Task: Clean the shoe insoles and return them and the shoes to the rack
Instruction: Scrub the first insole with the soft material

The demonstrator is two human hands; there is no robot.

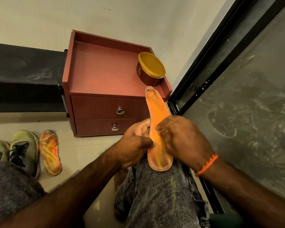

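Both your hands are on one orange insole (157, 129), its heel propped on your knee (156, 186) and its worn toe pointing up toward the red drawer unit (105, 76). Your left hand (135, 143) grips its left edge, thumb curled over the face; your right hand (181, 137) pinches the right edge, fingers bent onto it. Left on the floor, a second insole (50, 153) lies just beside two yellow-green shoes (21, 148). A gold-lidded tub (150, 68) sits on the unit.
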